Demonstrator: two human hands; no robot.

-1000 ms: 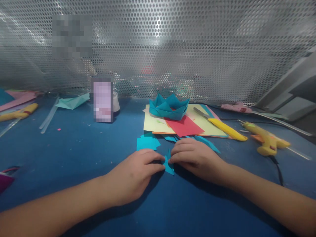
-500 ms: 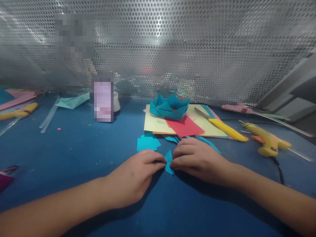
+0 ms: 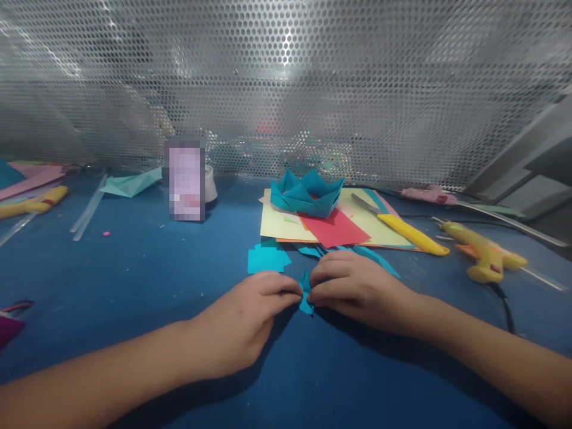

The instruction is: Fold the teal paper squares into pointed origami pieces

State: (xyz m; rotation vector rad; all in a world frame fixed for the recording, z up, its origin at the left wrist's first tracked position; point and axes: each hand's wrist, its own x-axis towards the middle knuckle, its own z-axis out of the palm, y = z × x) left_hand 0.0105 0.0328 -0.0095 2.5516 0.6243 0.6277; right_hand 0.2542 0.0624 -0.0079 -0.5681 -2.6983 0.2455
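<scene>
A small piece of folded blue paper (image 3: 305, 302) is pinched from both sides, low over the blue tabletop (image 3: 295, 381). My left hand (image 3: 250, 316) grips its left edge between thumb and fingertips. On the opposite edge, my right hand (image 3: 357, 289) is closed with its fingers bent together. The paper's outer edges are hidden by the fingertips. Just behind my left hand lie several blue paper squares (image 3: 266, 260). Blue paper strips (image 3: 378, 260) stick out behind my right hand.
A pointed blue folded-paper form (image 3: 307, 193) stands on stacked coloured sheets (image 3: 281, 225), near a red paper piece (image 3: 336, 229) and a yellow utility knife (image 3: 413, 235). To the right lies a yellow glue gun (image 3: 485, 253). A blurred-out phone-like rectangle (image 3: 186, 183) stands back left.
The fingertips have come slightly closer together, and the blue paper between them looks narrower. Everything else on the table stays put.
</scene>
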